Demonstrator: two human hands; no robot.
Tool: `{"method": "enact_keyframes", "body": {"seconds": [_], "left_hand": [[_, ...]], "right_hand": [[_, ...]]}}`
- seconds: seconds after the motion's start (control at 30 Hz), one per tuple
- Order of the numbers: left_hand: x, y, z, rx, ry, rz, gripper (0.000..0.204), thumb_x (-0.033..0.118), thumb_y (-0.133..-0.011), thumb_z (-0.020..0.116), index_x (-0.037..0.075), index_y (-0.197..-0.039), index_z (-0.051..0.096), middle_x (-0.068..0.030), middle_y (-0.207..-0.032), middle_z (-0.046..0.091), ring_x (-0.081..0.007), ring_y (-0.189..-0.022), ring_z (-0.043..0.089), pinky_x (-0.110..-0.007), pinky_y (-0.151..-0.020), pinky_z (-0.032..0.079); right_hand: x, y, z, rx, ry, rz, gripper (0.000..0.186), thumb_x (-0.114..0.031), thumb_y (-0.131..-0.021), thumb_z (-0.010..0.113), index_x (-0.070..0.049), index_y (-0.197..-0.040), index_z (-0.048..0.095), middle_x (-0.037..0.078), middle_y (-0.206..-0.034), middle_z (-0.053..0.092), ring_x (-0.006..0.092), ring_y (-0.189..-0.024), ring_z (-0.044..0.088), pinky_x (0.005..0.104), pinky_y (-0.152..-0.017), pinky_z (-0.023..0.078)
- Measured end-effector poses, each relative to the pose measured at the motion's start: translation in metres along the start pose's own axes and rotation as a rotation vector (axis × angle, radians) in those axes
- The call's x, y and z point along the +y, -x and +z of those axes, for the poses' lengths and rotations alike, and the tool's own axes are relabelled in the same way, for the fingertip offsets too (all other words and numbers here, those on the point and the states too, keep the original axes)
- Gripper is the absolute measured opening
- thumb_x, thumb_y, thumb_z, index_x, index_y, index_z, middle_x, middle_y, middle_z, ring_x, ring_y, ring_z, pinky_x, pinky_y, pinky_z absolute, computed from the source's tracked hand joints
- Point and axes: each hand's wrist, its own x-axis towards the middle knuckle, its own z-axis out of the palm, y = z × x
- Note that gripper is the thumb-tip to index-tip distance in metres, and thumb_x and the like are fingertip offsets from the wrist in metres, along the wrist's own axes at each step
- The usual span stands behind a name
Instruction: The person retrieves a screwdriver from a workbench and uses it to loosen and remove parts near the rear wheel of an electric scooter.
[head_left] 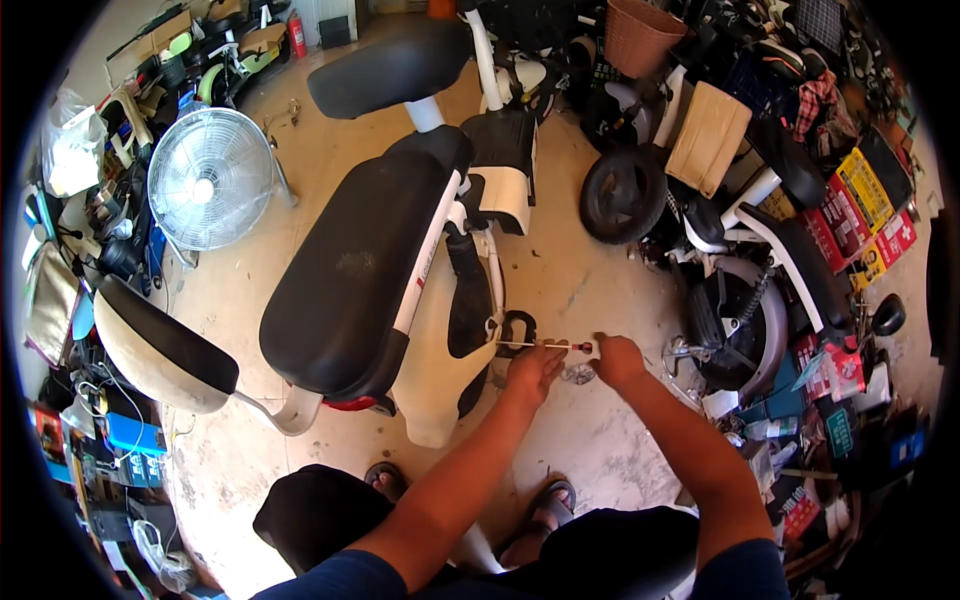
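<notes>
I see what looks like a screwdriver (585, 348) just in front of me, at the right edge of the white-and-black scooter (345, 250). Its long axis runs nearly level from nine to three o'clock, tip toward the scooter, red-and-dark handle outward. My left hand (534, 372) looks pinched on the slim shaft, the handle lying at two o'clock from that grip. My right hand (619, 361) is nearer the handle, which sits at about ten o'clock from it; its fingers are curled, but I cannot tell whether they touch. My left forearm points toward one o'clock, my right toward eleven.
</notes>
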Motion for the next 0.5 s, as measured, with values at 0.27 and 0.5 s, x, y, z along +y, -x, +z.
{"method": "enact_keyframes", "body": {"seconds": [0.27, 0.5], "left_hand": [[0.005, 0.005, -0.001, -0.101, -0.023, -0.009, 0.033, 0.032, -0.113, 0.047, 0.005, -0.128, 0.059, -0.0128, -0.134, 0.069, -0.0266, -0.128, 0.062, -0.045, -0.11, 0.045], [0.007, 0.01, 0.0, -0.091, -0.053, -0.006, 0.033, 0.031, -0.114, 0.043, 0.005, -0.126, 0.06, -0.0122, -0.131, 0.07, -0.0259, -0.125, 0.062, -0.044, -0.107, 0.046]], "right_hand": [[0.003, 0.023, -0.017, -0.617, -1.874, 0.842, 0.059, -0.049, -0.099, 0.07, 0.005, -0.122, 0.062, 0.018, -0.115, 0.073, 0.0316, -0.108, 0.073, 0.0324, -0.077, 0.064], [0.011, 0.008, 0.028, -0.536, -2.243, 0.816, 0.031, -0.031, -0.102, 0.069, -0.002, -0.113, 0.063, 0.013, -0.108, 0.073, 0.0215, -0.095, 0.073, 0.0266, -0.076, 0.062]]}}
